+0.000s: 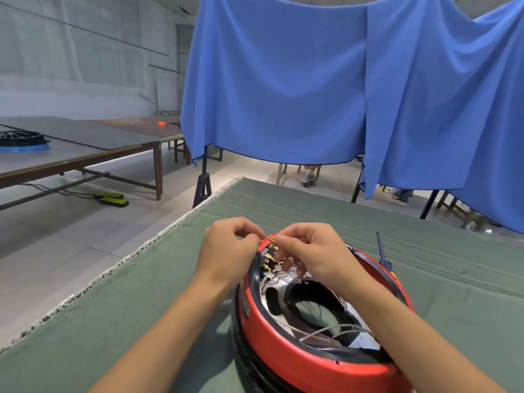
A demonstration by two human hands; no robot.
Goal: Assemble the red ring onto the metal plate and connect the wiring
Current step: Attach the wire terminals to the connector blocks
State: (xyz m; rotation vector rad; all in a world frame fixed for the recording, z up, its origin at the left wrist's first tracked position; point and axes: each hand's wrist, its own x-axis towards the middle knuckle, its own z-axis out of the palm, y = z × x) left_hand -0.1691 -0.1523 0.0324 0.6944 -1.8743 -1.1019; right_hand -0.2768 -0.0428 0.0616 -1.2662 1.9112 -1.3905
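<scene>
Red ring sitting on the metal plate, wires trailing inside

The ring (286, 350) is lying tilted on the green cloth, circling the plate (276, 293); brass terminals (270, 251) are lining its far rim, and pale wires (334, 330) are running loosely across the plate's opening.

Two hands (226, 248) (309, 251), one red ring (283, 347), one screwdriver (382, 255).

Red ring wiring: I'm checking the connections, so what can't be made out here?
- Head view: terminals partly covered by both hands; seating unclear.
- Red ring near edge cut off by the frame bottom.
- Metal plate mostly hidden by the right forearm.
</scene>
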